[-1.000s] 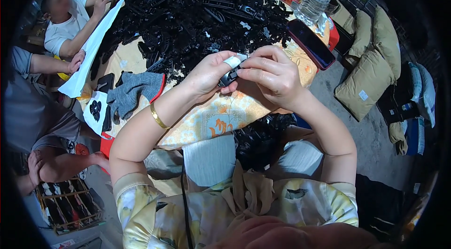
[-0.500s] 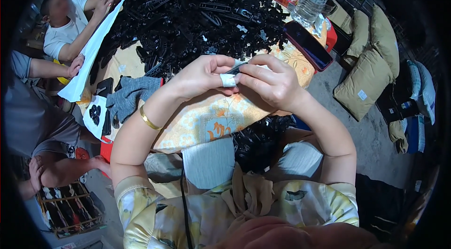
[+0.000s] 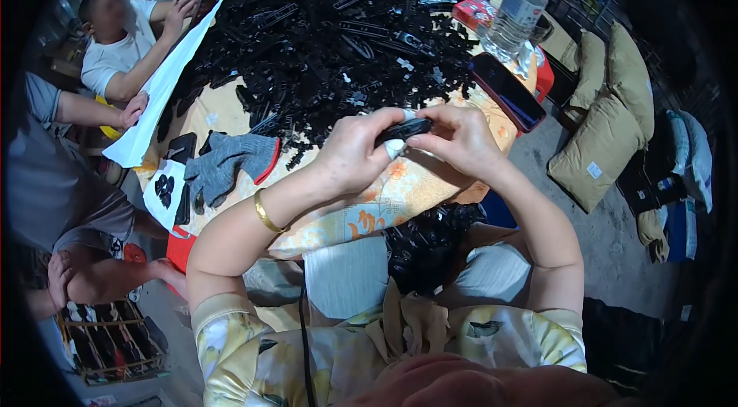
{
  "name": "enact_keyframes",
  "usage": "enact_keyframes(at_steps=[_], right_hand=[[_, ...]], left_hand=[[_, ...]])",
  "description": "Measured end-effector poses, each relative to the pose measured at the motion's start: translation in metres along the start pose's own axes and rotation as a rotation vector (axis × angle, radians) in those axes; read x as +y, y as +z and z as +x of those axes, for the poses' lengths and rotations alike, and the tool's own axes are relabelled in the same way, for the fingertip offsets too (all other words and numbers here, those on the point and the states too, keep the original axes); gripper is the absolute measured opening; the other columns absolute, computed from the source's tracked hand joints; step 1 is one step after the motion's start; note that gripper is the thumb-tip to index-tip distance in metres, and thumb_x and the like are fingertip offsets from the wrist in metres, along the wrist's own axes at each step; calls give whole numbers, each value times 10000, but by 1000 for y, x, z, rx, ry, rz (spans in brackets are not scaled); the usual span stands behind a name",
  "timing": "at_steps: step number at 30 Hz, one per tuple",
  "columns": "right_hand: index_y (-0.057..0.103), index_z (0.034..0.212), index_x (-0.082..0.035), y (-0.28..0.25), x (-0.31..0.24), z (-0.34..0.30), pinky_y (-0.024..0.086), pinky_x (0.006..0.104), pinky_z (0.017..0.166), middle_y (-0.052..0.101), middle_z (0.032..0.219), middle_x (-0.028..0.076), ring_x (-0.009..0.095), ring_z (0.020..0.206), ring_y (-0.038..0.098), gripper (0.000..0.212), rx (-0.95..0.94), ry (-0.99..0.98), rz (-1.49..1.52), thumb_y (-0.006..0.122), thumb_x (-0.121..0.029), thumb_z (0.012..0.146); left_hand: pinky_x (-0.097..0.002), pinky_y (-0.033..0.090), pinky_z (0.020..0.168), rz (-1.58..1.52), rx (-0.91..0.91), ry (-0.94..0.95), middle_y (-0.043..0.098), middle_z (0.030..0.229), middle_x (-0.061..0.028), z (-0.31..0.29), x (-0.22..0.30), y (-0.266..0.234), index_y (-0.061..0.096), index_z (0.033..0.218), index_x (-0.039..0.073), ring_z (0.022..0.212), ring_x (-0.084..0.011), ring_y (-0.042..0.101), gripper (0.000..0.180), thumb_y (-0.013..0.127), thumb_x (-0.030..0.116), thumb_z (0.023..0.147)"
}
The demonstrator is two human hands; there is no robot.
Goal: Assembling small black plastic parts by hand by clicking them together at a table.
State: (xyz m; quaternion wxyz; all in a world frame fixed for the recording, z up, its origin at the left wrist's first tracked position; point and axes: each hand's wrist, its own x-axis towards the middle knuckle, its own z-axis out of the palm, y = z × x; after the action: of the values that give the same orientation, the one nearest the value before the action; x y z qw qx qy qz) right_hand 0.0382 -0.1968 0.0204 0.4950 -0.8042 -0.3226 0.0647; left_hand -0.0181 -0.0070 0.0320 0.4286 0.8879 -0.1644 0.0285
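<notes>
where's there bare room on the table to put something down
Bare tablecloth shows along the near edge, below the left hand and right hand, and between the grey glove and the black parts pile. It is crowded across that pile and along the right edge, with phone, bottle and red packet.

Heap of parts (image 3: 338, 46) on the table (image 3: 446, 169) — glove (image 3: 231, 163) left, phone (image 3: 507, 93) right, bottle (image 3: 516, 15) behind it, sacks (image 3: 603, 138) farther right
</notes>
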Motion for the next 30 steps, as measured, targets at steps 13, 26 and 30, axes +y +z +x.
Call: enact_keyframes(at_steps=[13, 26, 30], right_hand=[[627, 846, 4, -78, -7, -23, 459, 232, 557, 618, 703, -3, 68, 627, 565, 279, -751, 92, -47, 768, -188, 700], [650, 894, -79, -23, 42, 13, 459, 346, 653, 515, 804, 73, 233, 784, 545, 154, 145, -371, -742, 666, -127, 749], [602, 815, -41, -15, 38, 13, 454, 347, 647, 529, 781, 75, 243, 783, 545, 124, 159, -429, -790, 666, -119, 744]], left_hand=[[-373, 402, 938, 789, 304, 144, 543, 1126, -140, 9, -19, -98, 574, 1089, 44, 1061, -324, 497, 404, 563, -88, 707], [-363, 484, 720, 662, 531, -93, 625, 895, -174, 11, -66, -132, 554, 1011, 1, 793, -317, 609, 223, 597, 66, 802], [-209, 454, 575, -468, 358, -62, 652, 952, -128, 14, -29, -100, 448, 1110, 0, 668, -89, 560, 328, 594, 132, 847]])
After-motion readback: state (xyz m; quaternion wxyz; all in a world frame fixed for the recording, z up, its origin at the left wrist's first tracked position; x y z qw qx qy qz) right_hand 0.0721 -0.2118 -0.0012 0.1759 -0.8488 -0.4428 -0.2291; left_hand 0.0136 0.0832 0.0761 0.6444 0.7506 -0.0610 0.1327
